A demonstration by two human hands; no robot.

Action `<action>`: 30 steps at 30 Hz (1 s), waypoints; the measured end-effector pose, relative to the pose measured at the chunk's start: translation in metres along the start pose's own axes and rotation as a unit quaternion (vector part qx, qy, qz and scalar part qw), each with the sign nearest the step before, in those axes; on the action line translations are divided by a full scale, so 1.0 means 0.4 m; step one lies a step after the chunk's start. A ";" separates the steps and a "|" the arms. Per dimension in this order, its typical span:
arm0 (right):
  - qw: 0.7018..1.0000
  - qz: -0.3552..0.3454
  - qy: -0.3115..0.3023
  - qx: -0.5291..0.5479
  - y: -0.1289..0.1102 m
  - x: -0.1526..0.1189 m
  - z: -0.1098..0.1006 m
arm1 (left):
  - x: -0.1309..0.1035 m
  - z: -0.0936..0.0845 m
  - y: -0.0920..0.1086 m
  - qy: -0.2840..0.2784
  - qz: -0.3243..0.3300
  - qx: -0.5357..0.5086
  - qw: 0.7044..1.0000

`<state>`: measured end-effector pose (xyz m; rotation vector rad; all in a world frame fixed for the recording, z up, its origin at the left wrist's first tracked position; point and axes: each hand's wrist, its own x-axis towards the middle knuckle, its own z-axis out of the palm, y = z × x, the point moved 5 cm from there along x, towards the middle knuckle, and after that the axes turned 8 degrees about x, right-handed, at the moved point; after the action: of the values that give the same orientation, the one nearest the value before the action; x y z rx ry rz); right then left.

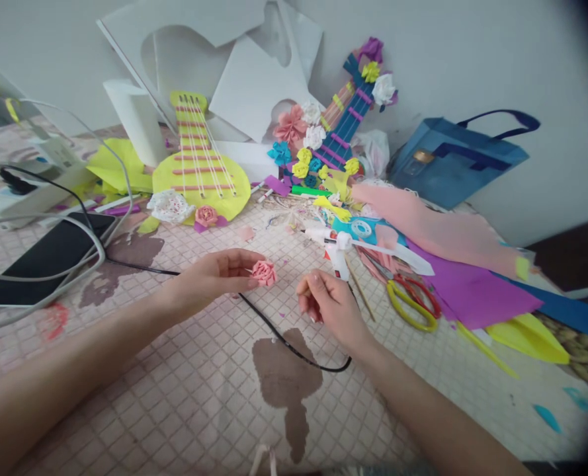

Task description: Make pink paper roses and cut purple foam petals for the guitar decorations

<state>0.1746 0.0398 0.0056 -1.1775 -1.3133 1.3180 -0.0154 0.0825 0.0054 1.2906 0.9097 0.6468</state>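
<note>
I have the pink paper rose [264,273] over the grid-patterned tabletop [199,396], gripped between the thumb and fingers of my left hand [207,274]. Near it, my right hand [333,304] is curled closed, thumb against the fingers (whether something tiny sits inside, I can't tell from here). Just beyond that hand lies a white glue gun [340,242], with yellow-handled scissors [425,324] to its right. Farther back is a yellow guitar shape [169,178] with white strings.

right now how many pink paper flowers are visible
3: rose in the left hand, second rose by the yellow guitar, larger flower left of the blue guitar; more may be hidden.
</note>
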 end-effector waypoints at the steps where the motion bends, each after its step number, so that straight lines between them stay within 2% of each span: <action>1: 1.000 0.011 -0.003 0.013 0.005 0.001 0.002 | 0.000 -0.004 0.000 0.002 0.003 0.005 1.000; 10: 0.999 -0.013 0.001 0.041 0.009 0.005 -0.007 | 0.004 -0.085 0.019 0.056 0.056 0.069 0.994; 13: 1.000 -0.024 -0.002 0.006 0.010 0.002 -0.012 | 0.005 -0.113 0.029 0.093 0.065 0.085 0.990; 15: 0.998 -0.037 0.003 -0.059 0.009 0.000 -0.017 | 0.007 -0.124 0.032 0.105 0.068 0.088 0.988; 18: 0.977 -0.091 0.021 -0.190 -0.005 -0.003 -0.026 | 0.011 -0.131 0.031 0.104 0.074 0.088 0.988; 23: 0.923 -0.163 0.039 -0.346 -0.023 -0.013 -0.032 | 0.011 -0.135 0.028 0.102 0.076 0.091 0.988; 26: 0.904 -0.212 0.032 -0.369 -0.027 -0.017 -0.024 | 0.010 -0.132 0.030 0.090 0.082 0.095 0.988; 30: 0.901 -0.261 0.014 -0.347 -0.032 -0.020 -0.011 | 0.007 -0.133 0.037 0.089 0.082 0.100 0.988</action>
<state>0.1799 0.0329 0.0185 -1.1564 -1.9898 0.4361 -0.0583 0.1154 0.0178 1.5156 1.0424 0.8258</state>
